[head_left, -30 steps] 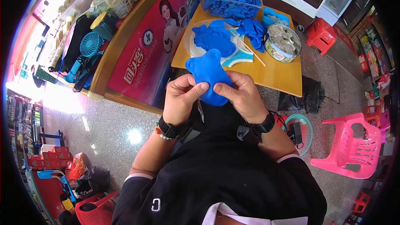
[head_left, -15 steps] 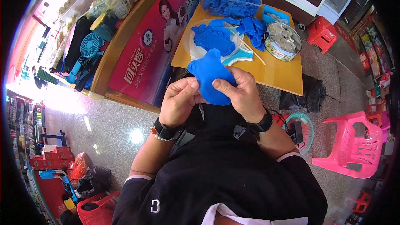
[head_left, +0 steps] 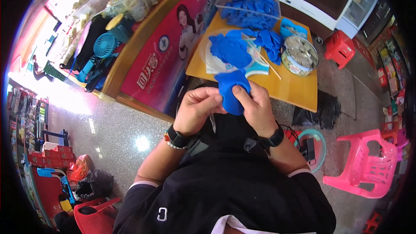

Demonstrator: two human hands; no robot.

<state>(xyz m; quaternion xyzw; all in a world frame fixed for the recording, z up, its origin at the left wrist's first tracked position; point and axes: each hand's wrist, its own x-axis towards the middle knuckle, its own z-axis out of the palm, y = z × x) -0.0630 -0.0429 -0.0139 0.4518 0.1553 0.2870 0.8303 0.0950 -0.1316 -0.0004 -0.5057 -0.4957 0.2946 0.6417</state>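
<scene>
Between my hands, just off the table's near edge, is a flat, soft blue piece [head_left: 232, 92] with small ear-like corners at its top. My right hand [head_left: 259, 110] grips its right side, thumb pressed on the front. At its left edge, my left hand [head_left: 198, 109] is closed in a pinch with thumb and fingers together. A thin, pointed metallic tool [head_left: 212, 123] sticks out below the left hand; its kind cannot be made out. Ahead, a pile of similar blue pieces [head_left: 229, 51] lies on a round, clear plate [head_left: 206, 59] on the yellow table [head_left: 299, 93].
A clear bin [head_left: 221, 6] of blue pieces stands at the table's back. To the right are a blue container [head_left: 288, 22], a round tin [head_left: 299, 67] holding greyish pieces and a wooden stick [head_left: 271, 67]. A pink chair [head_left: 368, 160] and teal basket [head_left: 323, 145] stand at right.
My hands have shifted slightly down with the blue piece, which now looks narrower and is turned or folded at its left side. The view has tilted a little, so the table appears farther right.
</scene>
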